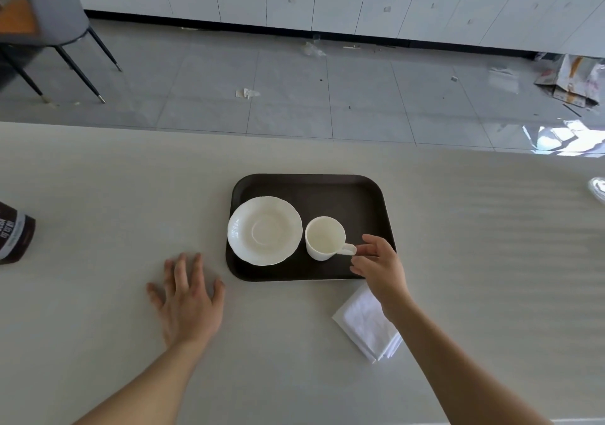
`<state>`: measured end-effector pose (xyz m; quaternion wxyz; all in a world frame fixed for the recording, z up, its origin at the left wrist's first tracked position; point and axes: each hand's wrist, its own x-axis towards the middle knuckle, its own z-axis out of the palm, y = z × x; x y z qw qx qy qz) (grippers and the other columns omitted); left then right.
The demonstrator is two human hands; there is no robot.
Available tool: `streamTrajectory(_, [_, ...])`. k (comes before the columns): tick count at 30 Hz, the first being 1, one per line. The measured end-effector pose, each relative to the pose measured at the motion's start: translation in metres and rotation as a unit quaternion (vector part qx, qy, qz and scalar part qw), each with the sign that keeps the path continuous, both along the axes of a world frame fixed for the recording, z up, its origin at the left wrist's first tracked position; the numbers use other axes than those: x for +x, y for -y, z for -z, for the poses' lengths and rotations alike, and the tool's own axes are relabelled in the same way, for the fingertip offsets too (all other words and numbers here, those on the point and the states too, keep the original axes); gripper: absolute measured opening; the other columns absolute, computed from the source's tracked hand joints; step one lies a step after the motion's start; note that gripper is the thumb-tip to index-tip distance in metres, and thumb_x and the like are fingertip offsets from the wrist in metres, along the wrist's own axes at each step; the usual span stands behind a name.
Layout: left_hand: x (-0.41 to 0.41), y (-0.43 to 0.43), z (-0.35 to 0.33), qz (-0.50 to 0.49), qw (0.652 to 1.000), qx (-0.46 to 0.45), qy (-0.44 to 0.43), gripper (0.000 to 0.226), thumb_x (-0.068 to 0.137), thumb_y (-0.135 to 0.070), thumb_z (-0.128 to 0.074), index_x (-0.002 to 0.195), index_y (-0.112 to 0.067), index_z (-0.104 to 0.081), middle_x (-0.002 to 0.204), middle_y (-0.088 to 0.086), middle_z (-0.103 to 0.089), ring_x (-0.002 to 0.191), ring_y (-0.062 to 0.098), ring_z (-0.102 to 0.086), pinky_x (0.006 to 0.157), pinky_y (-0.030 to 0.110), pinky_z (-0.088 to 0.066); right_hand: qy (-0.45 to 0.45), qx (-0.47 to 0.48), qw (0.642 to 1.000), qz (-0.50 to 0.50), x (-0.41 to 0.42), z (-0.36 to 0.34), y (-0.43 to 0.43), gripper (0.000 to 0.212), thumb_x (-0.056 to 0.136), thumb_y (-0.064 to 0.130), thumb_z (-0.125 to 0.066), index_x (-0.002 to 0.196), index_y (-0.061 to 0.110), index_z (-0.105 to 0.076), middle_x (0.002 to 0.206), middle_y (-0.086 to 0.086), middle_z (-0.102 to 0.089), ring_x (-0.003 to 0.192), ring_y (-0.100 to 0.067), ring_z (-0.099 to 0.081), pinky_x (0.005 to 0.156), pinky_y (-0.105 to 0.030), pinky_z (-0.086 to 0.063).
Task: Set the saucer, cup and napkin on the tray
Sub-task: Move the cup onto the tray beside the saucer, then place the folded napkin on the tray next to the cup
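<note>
A dark brown tray (343,192) lies on the pale table. On its left part rests a white scalloped saucer (264,231). Just right of the saucer a white cup (324,237) stands upright on the tray, its handle pointing right. My right hand (379,262) pinches that handle with thumb and fingers. A folded white napkin (368,324) lies on the table below the tray's near right corner, partly under my right forearm. My left hand (186,297) rests flat on the table left of the tray, fingers spread, holding nothing.
A dark brown bottle or carton (14,233) sits at the table's left edge. A shiny object (597,189) peeks in at the right edge. Beyond the table's far edge are a tiled floor with litter, a chair (49,15) and white cabinets.
</note>
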<state>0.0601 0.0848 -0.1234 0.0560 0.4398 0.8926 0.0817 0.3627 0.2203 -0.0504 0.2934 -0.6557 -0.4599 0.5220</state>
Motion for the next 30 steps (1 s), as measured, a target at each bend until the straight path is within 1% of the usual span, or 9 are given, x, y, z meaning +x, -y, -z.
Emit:
streamTrajectory(3, [0.0,0.0,-0.001,0.001,1.0,-0.001,0.002,0.069,0.087,-0.053,-0.033,0.147,-0.02,-0.037,0.156,0.007,-0.029,0.149,0.028,-0.014,0.117,0.06,-0.008,0.018,0.025,0.999,0.023,0.014,-0.004,0.007,0.04,0.085,0.0,-0.063,0.12,0.02,-0.064,0.097,-0.003,-0.071,0.082,-0.018,-0.072,0.076,-0.036,-0.064])
streamTrajectory(7, [0.001,-0.001,-0.003,0.003,1.0,-0.001,0.005,0.069,0.087,-0.052,-0.033,0.147,-0.019,-0.037,0.157,0.008,-0.029,0.15,0.028,-0.013,0.117,0.06,-0.008,0.064,0.056,0.996,0.024,0.036,-0.006,0.017,0.026,0.087,0.004,-0.063,0.107,0.019,-0.071,0.078,0.003,-0.074,0.07,-0.015,-0.072,0.068,-0.034,-0.064])
streamTrajectory(14, [0.0,0.0,-0.002,0.006,1.0,0.006,0.004,0.071,0.085,-0.052,-0.033,0.147,-0.017,-0.038,0.156,0.01,-0.03,0.149,0.03,-0.015,0.116,0.062,-0.007,0.165,0.079,0.983,-0.015,0.058,-0.006,0.039,0.018,0.09,0.011,-0.062,0.096,0.024,-0.073,0.072,0.009,-0.072,0.063,-0.012,-0.071,0.069,-0.037,-0.061])
streamTrajectory(17, [-0.001,0.0,-0.001,0.006,1.0,0.012,0.005,0.071,0.085,-0.052,-0.033,0.146,-0.016,-0.04,0.155,0.01,-0.03,0.148,0.03,-0.016,0.116,0.062,-0.007,0.202,0.097,0.974,-0.033,0.061,-0.007,0.045,0.017,0.09,0.011,-0.062,0.097,0.023,-0.073,0.079,0.006,-0.073,0.073,-0.017,-0.07,0.069,-0.031,-0.055])
streamTrajectory(21, [-0.001,0.0,0.0,0.007,1.0,0.009,0.004,0.071,0.085,-0.054,-0.031,0.146,-0.017,-0.039,0.155,0.01,-0.029,0.148,0.03,-0.015,0.116,0.062,-0.007,0.261,0.123,0.955,-0.064,0.065,-0.007,0.047,0.018,0.088,0.01,-0.067,0.101,0.019,-0.073,0.091,0.006,-0.071,0.079,-0.009,-0.065,0.066,-0.014,-0.044])
streamTrajectory(23, [-0.002,0.0,-0.001,0.008,1.0,0.008,0.005,0.072,0.085,-0.054,-0.031,0.146,-0.017,-0.039,0.155,0.01,-0.029,0.149,0.031,-0.015,0.116,0.062,-0.006,0.294,0.127,0.944,-0.075,0.067,-0.007,0.047,0.019,0.087,0.016,-0.072,0.106,0.02,-0.071,0.098,0.005,-0.07,0.081,-0.011,-0.064,0.065,-0.017,-0.044])
streamTrajectory(25, [-0.001,0.0,-0.001,0.007,1.0,0.005,0.006,0.072,0.085,-0.054,-0.031,0.146,-0.016,-0.039,0.156,0.01,-0.028,0.149,0.031,-0.014,0.116,0.062,-0.006,0.351,0.116,0.924,-0.097,0.07,-0.005,0.046,0.031,0.088,0.031,-0.073,0.116,0.022,-0.068,0.109,0.005,-0.068,0.096,-0.016,-0.063,0.07,-0.026,-0.048])
streamTrajectory(28, [0.0,0.0,-0.004,0.005,1.0,0.001,0.01,0.071,0.086,-0.053,-0.031,0.147,-0.016,-0.038,0.156,0.01,-0.028,0.149,0.031,-0.014,0.116,0.062,-0.005,0.42,0.04,0.895,-0.149,0.075,0.0,0.046,0.057,0.087,0.053,-0.067,0.135,0.023,-0.057,0.127,0.004,-0.062,0.122,-0.021,-0.053,0.086,-0.035,-0.051])
streamTrajectory(30, [0.0,0.0,-0.006,0.005,1.0,-0.002,0.011,0.07,0.087,-0.052,-0.032,0.147,-0.017,-0.037,0.157,0.01,-0.028,0.15,0.03,-0.013,0.116,0.061,-0.005,0.425,0.003,0.889,-0.167,0.076,0.003,0.046,0.062,0.086,0.058,-0.064,0.136,0.023,-0.055,0.128,0.002,-0.059,0.124,-0.021,-0.051,0.087,-0.034,-0.048])
